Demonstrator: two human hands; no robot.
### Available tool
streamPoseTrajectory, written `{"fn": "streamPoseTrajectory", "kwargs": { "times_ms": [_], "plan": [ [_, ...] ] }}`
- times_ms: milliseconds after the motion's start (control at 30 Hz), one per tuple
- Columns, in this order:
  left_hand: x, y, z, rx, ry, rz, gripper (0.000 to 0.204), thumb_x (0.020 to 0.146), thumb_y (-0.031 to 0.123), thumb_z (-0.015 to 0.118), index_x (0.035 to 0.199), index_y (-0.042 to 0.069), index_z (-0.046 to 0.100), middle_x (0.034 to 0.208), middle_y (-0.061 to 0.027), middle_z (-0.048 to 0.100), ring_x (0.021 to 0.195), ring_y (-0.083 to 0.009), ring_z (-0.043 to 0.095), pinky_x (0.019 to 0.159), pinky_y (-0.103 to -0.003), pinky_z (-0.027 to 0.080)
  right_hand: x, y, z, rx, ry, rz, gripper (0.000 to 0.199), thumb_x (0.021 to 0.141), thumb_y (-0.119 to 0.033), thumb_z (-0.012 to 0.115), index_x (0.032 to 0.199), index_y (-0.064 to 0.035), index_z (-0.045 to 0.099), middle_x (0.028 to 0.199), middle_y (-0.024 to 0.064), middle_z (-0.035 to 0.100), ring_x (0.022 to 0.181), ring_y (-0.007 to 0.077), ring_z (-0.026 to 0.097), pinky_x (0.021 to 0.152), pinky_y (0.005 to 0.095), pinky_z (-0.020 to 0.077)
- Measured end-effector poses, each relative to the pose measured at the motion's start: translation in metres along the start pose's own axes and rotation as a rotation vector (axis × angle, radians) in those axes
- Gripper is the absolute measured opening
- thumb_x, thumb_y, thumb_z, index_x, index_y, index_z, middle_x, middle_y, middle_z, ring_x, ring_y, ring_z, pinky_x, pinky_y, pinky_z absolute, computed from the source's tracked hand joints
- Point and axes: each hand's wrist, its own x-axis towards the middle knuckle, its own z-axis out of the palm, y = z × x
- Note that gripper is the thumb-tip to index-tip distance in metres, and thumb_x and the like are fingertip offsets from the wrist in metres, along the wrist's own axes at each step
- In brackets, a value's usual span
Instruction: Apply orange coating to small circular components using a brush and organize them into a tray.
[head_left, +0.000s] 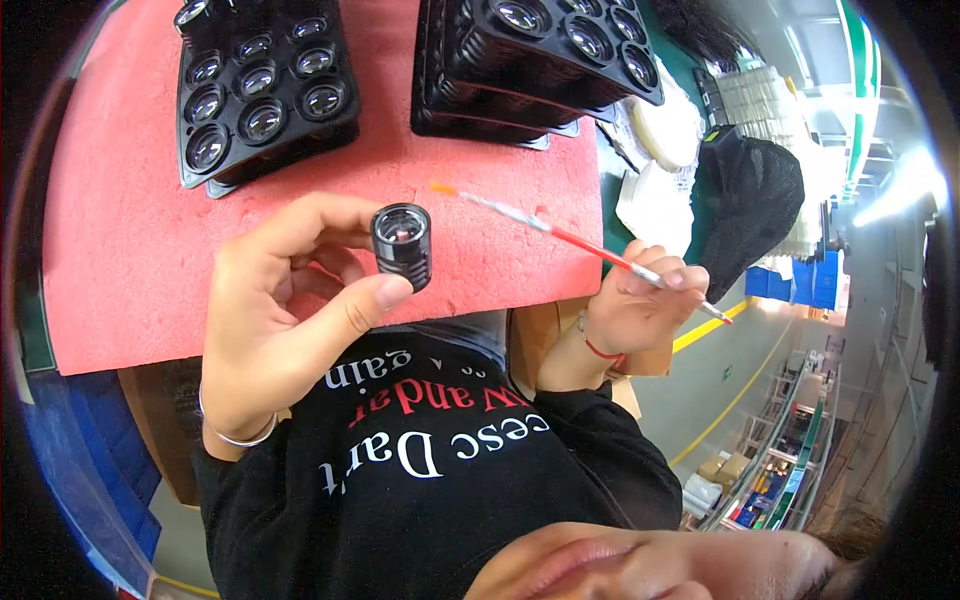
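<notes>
My left hand pinches a black ridged cylinder between thumb and fingers, above the near part of a pink foam sheet. The cylinder stands roughly upright, and its open-looking top end shows a shiny, glassy inside. In my right hand is a slim paintbrush with a red and silver handle. Its orange bristles point left, a little beyond the cylinder and apart from it. Farther off, a black tray holds several clear round lenses in its wells.
Stacked black trays with more lenses stand at the far edge, right of the first tray. Beyond the foam's right edge lie a round cream-coloured item and a black mesh-covered object. Blue bins and a shelf rack stand farther right.
</notes>
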Motion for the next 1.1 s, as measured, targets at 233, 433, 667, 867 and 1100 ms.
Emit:
{"fn": "streamPoseTrajectory", "kwargs": {
  "times_ms": [233,433,667,867,1100],
  "plan": [
    [0.002,-0.001,0.004,0.076,0.033,0.041,0.026,0.069,0.001,0.066,0.093,-0.003,0.055,0.082,-0.0048,0.059,0.062,-0.0036,0.051,0.053,-0.015,0.041,0.0,-0.002,-0.004,0.126,-0.045,0.021,0.03,0.093,-0.031,0.029,0.078,-0.0075,0.039,0.051,0.0044,0.041,0.042,0.012,0.034,0.045,0.0252,0.027],
    [0.004,-0.002,0.009,0.152,0.101,0.032,0.026,0.069,0.003,0.067,0.09,-0.003,0.054,0.079,-0.0041,0.059,0.059,-0.0023,0.051,0.049,-0.014,0.04,-0.001,-0.002,-0.003,0.172,-0.084,0.037,0.03,0.093,-0.031,0.029,0.079,-0.0068,0.04,0.052,0.0059,0.044,0.042,0.013,0.036,0.045,0.0257,0.0277],
    [0.003,-0.002,0.011,0.178,0.103,0.05,0.026,0.069,0.004,0.067,0.09,-0.003,0.054,0.079,-0.0043,0.059,0.058,-0.0023,0.051,0.048,-0.013,0.039,-0.002,0.0,0.0,0.103,-0.079,0.024,0.029,0.092,-0.029,0.031,0.08,-0.0039,0.04,0.055,0.0104,0.048,0.044,0.0167,0.041,0.043,0.0269,0.0323],
    [0.002,-0.003,0.005,0.08,0.02,0.001,0.025,0.072,0.002,0.063,0.095,-0.003,0.054,0.083,-0.0047,0.059,0.063,-0.0037,0.053,0.054,-0.015,0.042,-0.002,0.0,0.002,-0.047,-0.112,-0.003,0.029,0.092,-0.031,0.032,0.081,-0.0071,0.044,0.055,0.0044,0.045,0.045,0.0099,0.035,0.045,0.0223,0.0246],
    [0.002,-0.005,0.003,0.065,-0.021,0.036,0.025,0.073,0.001,0.061,0.098,-0.002,0.054,0.085,-0.0034,0.058,0.067,-0.0041,0.053,0.058,-0.016,0.042,-0.004,0.003,-0.001,-0.025,-0.054,-0.076,0.028,0.092,-0.028,0.033,0.079,-0.0039,0.039,0.051,0.0093,0.047,0.04,0.0142,0.04,0.042,0.0258,0.0316]
  ]
}}
